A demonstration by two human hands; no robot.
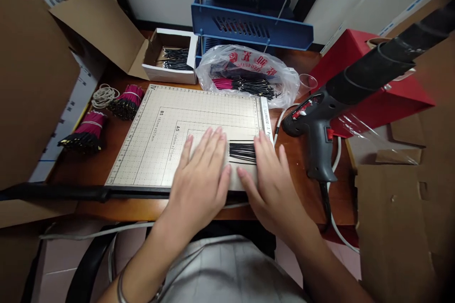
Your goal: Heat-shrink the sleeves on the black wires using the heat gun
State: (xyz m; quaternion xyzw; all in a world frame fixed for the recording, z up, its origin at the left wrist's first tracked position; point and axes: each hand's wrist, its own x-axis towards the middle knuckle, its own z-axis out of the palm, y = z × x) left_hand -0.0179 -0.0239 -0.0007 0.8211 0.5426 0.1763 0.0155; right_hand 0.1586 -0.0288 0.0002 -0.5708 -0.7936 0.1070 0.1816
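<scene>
Thin black straight strands [242, 152] lie on the cream gridded cutter board [209, 110], between left hand [202, 173] and right hand [272, 180]; each grip flat, unclenched. Already banded: two magenta-and-black bundles [86, 131], left of board. Strands: no band visible.

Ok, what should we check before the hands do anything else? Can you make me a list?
1. Left hand and right hand flat over the board: ok.
2. Black strands between the hands: ok, lying roughly side by side.
3. Strand ends lined up: cannot tell, the hands partly hide them.
4. Left hand clear of the long black bar at the near edge: not ok, it reaches across.
5. Heat gun away from the hands: ok, it's beyond the board's right side.
6. Heat gun switched off: cannot tell.
</scene>
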